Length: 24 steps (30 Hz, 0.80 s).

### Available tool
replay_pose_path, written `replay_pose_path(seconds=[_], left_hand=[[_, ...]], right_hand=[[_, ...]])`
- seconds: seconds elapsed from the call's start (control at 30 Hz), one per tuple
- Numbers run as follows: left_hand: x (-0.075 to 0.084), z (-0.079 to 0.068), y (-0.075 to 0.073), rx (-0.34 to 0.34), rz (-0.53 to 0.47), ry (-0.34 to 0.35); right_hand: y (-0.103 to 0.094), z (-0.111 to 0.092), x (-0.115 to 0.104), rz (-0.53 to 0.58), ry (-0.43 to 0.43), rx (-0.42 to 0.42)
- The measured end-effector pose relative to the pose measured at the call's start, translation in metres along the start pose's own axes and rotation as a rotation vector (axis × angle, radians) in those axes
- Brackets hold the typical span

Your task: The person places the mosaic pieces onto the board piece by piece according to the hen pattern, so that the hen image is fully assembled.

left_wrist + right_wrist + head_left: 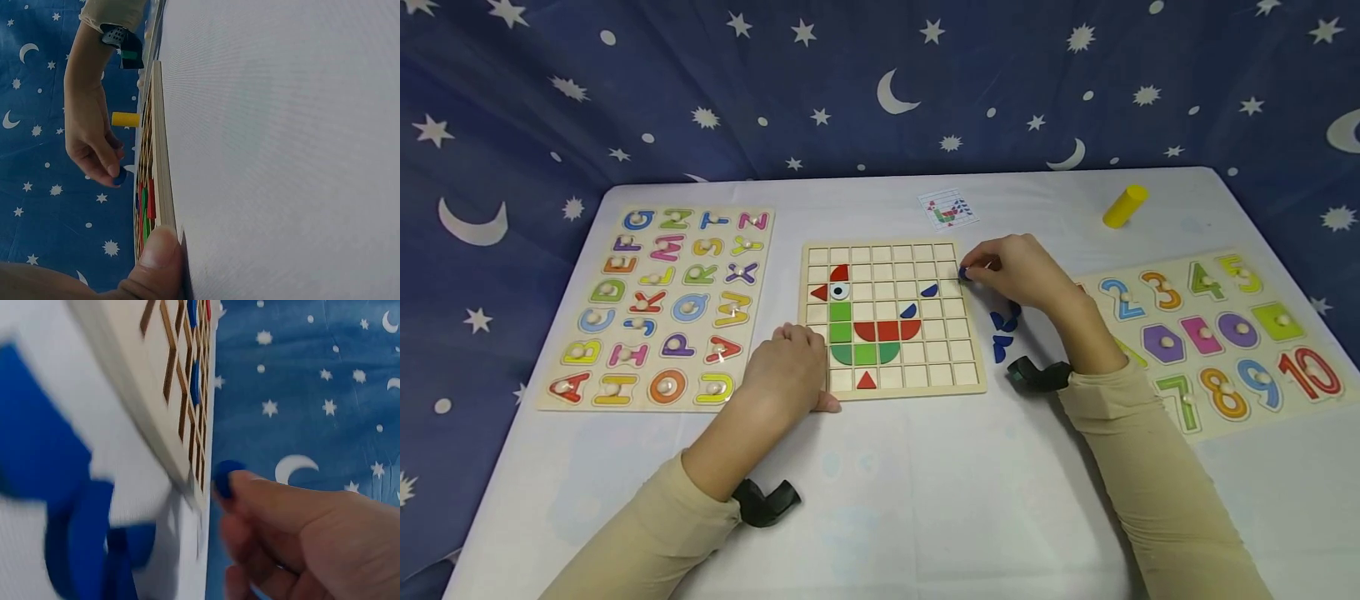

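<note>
A wooden grid board lies mid-table, bearing red, green and blue pieces that form a bird shape. My left hand holds the board at its near left corner, the thumb against the near edge; its other fingers are partly hidden. Above the board's right edge my right hand pinches a blue piece between thumb and fingers. Two blue pieces, one of them a half-round piece, sit in cells near the bird's tail. Several loose blue pieces lie right of the board, below the right hand.
An alphabet board lies at the left. A number board lies at the right, partly under the right arm. Behind the grid board is a picture card, with a yellow cylinder at the back right. A starry curtain hangs behind the table.
</note>
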State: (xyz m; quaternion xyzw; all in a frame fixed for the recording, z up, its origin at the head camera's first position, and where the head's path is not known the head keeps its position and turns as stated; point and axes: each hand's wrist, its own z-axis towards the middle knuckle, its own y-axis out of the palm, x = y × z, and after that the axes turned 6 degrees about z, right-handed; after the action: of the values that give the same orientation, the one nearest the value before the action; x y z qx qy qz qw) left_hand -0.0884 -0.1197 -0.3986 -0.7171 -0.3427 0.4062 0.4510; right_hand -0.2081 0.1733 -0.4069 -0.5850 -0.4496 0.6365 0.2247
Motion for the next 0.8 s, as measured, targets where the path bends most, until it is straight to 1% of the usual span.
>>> replay_pose_path(seconds=[0.07, 0.17, 0.3, 0.47, 0.8], left_hand=[[0.0, 0.0, 0.0, 0.002, -0.001, -0.002], [0.0, 0.0, 0.0, 0.003, 0.003, 0.0], [-0.001, 0.001, 0.001, 0.005, 0.014, 0.005], [0.0, 0.001, 0.0, 0.013, 0.039, 0.004], [0.0, 0.001, 0.0, 0.007, 0.046, 0.012]], right_hand=[[0.005, 0.002, -0.004, 0.045, -0.023, 0.019], [0.013, 0.003, -0.008, 0.074, -0.036, 0.009], [0.019, 0.003, -0.01, 0.049, -0.039, -0.003], [0.019, 0.002, -0.01, 0.008, -0.016, 0.001], [0.019, 0.002, -0.009, 0.008, -0.018, -0.034]])
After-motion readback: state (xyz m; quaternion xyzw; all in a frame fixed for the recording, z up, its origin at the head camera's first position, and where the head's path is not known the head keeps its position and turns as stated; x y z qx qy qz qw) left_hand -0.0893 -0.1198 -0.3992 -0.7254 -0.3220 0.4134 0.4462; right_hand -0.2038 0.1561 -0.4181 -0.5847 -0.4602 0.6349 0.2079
